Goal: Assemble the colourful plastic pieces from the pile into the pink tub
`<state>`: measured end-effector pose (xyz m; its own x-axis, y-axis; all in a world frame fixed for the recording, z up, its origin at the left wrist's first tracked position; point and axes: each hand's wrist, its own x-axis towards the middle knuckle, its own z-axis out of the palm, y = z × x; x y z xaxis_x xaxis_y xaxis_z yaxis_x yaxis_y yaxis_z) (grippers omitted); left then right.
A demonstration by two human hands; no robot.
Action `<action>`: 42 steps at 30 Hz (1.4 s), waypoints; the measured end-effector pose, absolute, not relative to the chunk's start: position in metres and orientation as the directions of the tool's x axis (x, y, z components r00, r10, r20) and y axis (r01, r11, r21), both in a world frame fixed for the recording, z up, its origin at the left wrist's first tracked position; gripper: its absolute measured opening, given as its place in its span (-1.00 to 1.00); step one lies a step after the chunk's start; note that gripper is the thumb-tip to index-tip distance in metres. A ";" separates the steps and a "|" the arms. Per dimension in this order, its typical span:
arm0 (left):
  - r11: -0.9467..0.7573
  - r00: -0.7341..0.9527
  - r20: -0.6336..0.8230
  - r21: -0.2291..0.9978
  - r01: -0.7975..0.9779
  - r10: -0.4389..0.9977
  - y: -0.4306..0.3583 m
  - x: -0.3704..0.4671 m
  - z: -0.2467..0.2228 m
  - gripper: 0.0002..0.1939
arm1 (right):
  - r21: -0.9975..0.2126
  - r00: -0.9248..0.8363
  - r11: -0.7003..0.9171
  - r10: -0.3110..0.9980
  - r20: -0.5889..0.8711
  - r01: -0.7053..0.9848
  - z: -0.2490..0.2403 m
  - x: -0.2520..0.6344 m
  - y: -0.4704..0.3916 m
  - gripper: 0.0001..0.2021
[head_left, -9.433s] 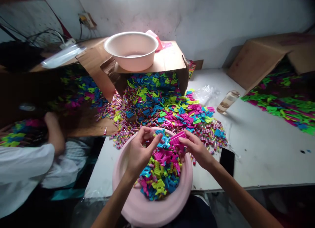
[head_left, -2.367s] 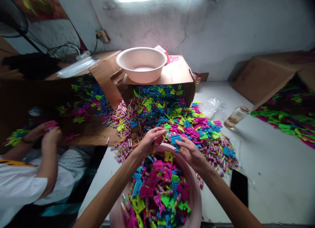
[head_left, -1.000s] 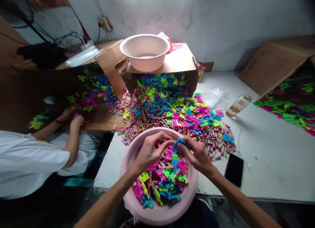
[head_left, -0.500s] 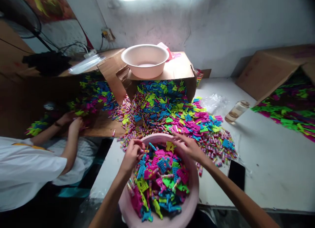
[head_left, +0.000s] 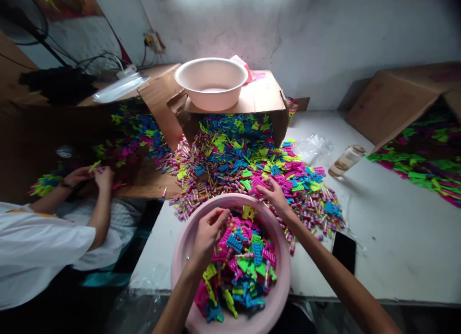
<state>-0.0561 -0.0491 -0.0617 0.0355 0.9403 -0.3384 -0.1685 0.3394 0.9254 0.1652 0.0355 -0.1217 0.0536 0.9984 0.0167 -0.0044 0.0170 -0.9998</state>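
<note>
A pink basin (head_left: 176,257) in front of me is filled with a mix of pink, blue, green and yellow plastic toy pieces (head_left: 236,242) and small candy-like tubes. Above its left part is my left hand (head_left: 211,230), thumb and fingers pinched together; a bit of red shows at the tips, too small to name. My right hand (head_left: 275,197) reaches past the far rim to the heap, its fingers closed on a pink plastic toy piece (head_left: 257,182). Small printed tubes (head_left: 190,166) and more toy pieces (head_left: 234,154) make up that heap on the white table.
An empty-looking pale basin (head_left: 212,93) stands on a cardboard box (head_left: 266,98) spilling toy pieces. To the right are a bottle (head_left: 346,162), a phone (head_left: 344,252) and another box (head_left: 396,103). A co-worker in a white shirt (head_left: 46,247) handles pieces at left.
My left hand has moved right, from the basin's left rim to over its contents. My right hand has gone from the far rim into the heap and closed its fingers on a pink piece.
</note>
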 end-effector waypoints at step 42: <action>-0.237 0.430 0.046 0.884 0.404 0.902 -0.066 -0.026 -0.001 -0.89 | -0.688 -0.338 0.600 0.799 0.497 0.407 -0.054 0.181 -0.091 -0.92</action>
<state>-0.0264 -0.0659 -0.0010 0.4302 0.9016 0.0457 0.4037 -0.2375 0.8835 0.1813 -0.0906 -0.0539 -0.3380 0.7992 0.4970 0.4072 0.6003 -0.6884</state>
